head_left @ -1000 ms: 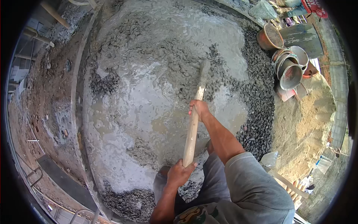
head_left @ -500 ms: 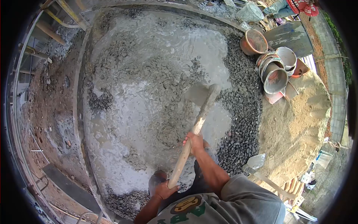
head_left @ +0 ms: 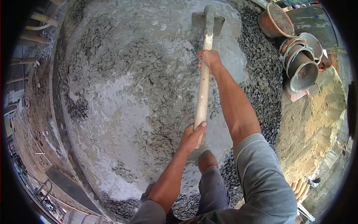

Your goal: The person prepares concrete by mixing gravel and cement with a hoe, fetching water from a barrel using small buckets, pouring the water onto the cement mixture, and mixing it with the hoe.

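A hoe (head_left: 203,87) with a pale wooden handle stretches away from me, gripped in both hands. My left hand (head_left: 192,138) is wrapped round the handle close to its near end. Farther up, my right hand (head_left: 210,59) closes round the handle below the head. The wide metal blade (head_left: 198,21) is at the far side, over wet grey concrete mix (head_left: 156,86); whether it touches the mix I cannot tell. Thicker lumpy mix lies in the middle, with watery slurry around it.
Dark gravel (head_left: 263,71) borders the mix on the right, with a sand pile (head_left: 309,130) beyond it. Several stacked buckets (head_left: 304,76) and a larger tub (head_left: 276,20) stand at upper right. A raised edging (head_left: 59,115) runs along the left. My boot (head_left: 207,161) stands in the mix.
Both hands have pushed the hoe forward, its blade now at the far side of the mix. My arms are stretched out farther, and the view has shifted.
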A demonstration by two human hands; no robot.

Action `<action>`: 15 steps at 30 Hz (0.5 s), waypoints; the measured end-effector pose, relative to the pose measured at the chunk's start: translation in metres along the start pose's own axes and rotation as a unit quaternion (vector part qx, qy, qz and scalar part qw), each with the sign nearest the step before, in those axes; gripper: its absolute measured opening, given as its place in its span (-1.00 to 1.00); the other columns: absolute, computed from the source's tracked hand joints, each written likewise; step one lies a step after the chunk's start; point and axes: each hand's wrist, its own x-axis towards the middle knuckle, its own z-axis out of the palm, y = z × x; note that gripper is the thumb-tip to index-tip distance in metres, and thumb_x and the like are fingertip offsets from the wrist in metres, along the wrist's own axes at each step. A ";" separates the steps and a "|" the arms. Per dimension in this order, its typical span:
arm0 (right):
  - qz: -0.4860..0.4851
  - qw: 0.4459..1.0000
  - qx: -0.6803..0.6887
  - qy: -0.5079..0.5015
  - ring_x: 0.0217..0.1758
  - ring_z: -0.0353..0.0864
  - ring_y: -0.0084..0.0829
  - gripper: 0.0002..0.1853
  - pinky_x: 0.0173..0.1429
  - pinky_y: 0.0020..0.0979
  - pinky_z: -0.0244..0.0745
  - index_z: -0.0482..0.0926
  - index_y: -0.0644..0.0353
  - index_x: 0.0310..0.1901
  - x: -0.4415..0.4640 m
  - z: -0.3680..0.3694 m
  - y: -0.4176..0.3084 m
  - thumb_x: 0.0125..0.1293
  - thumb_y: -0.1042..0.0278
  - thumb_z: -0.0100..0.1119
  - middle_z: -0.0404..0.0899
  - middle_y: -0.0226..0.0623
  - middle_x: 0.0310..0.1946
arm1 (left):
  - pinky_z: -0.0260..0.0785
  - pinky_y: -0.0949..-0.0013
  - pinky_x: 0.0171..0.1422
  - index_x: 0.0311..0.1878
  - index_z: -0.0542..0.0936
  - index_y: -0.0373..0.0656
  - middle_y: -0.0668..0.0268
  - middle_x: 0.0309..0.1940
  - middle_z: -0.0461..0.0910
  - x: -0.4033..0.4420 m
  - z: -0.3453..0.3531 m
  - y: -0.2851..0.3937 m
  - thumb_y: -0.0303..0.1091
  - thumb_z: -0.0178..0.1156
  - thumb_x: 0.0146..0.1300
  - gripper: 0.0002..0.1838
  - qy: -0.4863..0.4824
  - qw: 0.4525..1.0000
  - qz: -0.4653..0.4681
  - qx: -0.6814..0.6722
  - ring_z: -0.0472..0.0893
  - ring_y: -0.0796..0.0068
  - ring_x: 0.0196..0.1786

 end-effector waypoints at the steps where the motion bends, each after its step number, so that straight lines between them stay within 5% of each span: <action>1: -0.011 0.998 -0.057 0.005 -0.65 0.54 -0.20 -0.81 -0.55 -0.27 0.49 0.52 0.48 -0.41 0.003 0.013 0.010 0.00 0.47 0.15 0.51 -0.12 -0.58 | 0.28 0.46 -0.54 -0.39 0.47 -0.20 0.33 -0.65 0.42 -0.006 0.001 -0.022 0.10 0.05 0.29 -0.53 0.010 0.999 -0.008 -0.038 0.42 0.53 -0.61; 4: -0.024 0.985 -0.170 0.009 -0.58 0.62 -0.19 -0.79 -0.47 -0.29 0.54 0.54 0.51 -0.42 -0.006 0.028 0.023 -0.02 0.47 0.15 0.55 -0.07 -0.59 | 0.31 0.44 -0.53 -0.41 0.47 -0.20 0.32 -0.64 0.43 -0.043 0.008 -0.023 0.07 0.07 0.29 -0.55 0.024 0.991 -0.041 -0.122 0.41 0.51 -0.63; 15: 0.110 0.994 0.003 -0.003 -0.65 0.48 -0.32 -0.89 -0.58 -0.28 0.52 0.49 0.42 -0.49 -0.177 0.054 0.106 0.00 0.53 0.17 0.45 -0.18 -0.62 | 0.26 0.49 -0.56 -0.39 0.50 -0.19 0.41 -0.67 0.44 -0.197 -0.036 -0.065 0.03 0.16 0.25 -0.59 0.085 0.993 -0.079 -0.025 0.42 0.62 -0.64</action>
